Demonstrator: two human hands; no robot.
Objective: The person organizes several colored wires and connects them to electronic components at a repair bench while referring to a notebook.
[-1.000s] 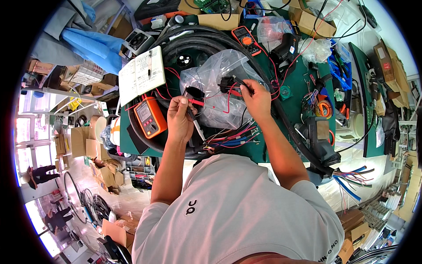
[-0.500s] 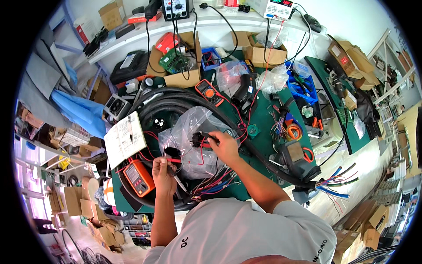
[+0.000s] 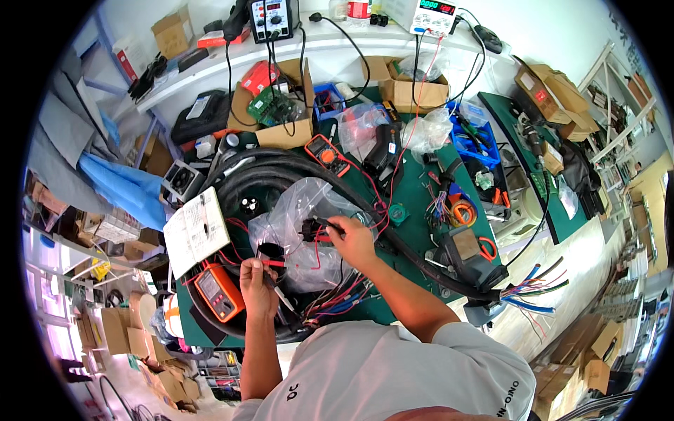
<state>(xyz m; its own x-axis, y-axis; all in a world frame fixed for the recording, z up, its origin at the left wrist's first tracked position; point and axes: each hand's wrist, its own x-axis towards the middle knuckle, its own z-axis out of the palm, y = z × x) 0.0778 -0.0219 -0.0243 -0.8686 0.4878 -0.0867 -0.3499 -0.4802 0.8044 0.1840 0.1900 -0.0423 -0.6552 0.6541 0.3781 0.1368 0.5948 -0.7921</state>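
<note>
Right hand [image 3: 353,241] has its fingers pinched shut on a black plug [image 3: 309,229], pressing a probe to it; left hand [image 3: 258,286] is closed round the red probe [image 3: 270,263]. Both sit over a clear plastic bag [image 3: 302,210], just ahead of the fingers. My advice: keep the tips steady on the pins, leads untangled. Left of the fingers, an orange multimeter [image 3: 219,292] and a white booklet [image 3: 196,231]. Beyond, a cluttered green counter [image 3: 414,196], boxes, a shelf of instruments.
</note>
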